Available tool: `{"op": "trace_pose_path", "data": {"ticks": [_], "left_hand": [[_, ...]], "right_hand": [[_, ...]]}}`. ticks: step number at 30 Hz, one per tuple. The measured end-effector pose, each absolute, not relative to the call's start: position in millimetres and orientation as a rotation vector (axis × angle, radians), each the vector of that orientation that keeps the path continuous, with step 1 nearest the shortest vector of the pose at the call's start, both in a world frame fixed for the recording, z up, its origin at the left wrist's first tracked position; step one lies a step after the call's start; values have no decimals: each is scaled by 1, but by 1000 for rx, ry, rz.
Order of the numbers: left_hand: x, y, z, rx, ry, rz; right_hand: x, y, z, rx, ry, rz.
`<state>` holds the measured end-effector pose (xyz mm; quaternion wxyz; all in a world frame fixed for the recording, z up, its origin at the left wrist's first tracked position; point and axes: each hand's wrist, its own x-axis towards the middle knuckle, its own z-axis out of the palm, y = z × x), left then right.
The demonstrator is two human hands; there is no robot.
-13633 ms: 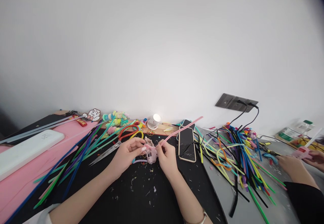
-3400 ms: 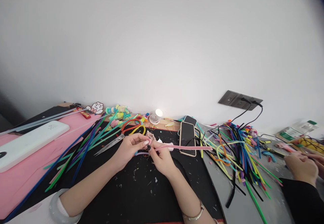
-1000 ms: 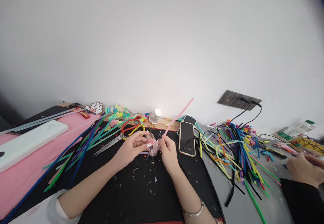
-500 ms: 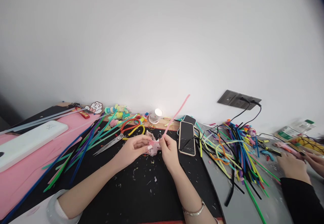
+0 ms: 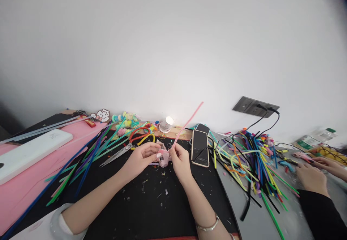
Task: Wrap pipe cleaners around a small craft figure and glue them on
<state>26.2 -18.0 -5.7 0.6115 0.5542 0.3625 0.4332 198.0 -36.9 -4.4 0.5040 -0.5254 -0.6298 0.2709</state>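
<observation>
My right hand [image 5: 180, 160] is closed, thumb and fingers pinching a pink pipe cleaner [image 5: 189, 120] that sticks up to the upper right. Close to its left, my left hand [image 5: 145, 157] has its fingertips pressed together beside a small pale-pink object [image 5: 163, 160] with a dark patch. What those fingertips grip is partly hidden. Both hands are above a black mat [image 5: 141, 204] dotted with scraps. Open scissors [image 5: 127, 148] with red and yellow handles rest left of my left hand.
Pipe cleaners lie in a bunch at left [image 5: 89, 160] and in a large pile at right [image 5: 255, 164]. Two phones [image 5: 200, 148] and a paper cup [image 5: 167, 124] are near the wall. A white case [image 5: 35, 153] sits at far left. Another person's hands [image 5: 311, 178] work at far right.
My left fingertips have shifted slightly left, so more of the small pale-pink object shows. My right hand keeps hold of the pipe cleaner. The other person's hands have moved a little.
</observation>
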Motion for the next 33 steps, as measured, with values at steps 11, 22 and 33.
{"op": "trace_pose_path", "data": {"ticks": [11, 22, 33], "left_hand": [[28, -19, -1, 1199, 847, 1046], [24, -17, -3, 1011, 782, 1129], [19, -8, -7, 675, 704, 1271]], "right_hand": [[198, -37, -8, -1298, -1545, 642], [201, -37, -4, -1252, -1541, 666], [211, -40, 2, -1826, -2100, 333]]}}
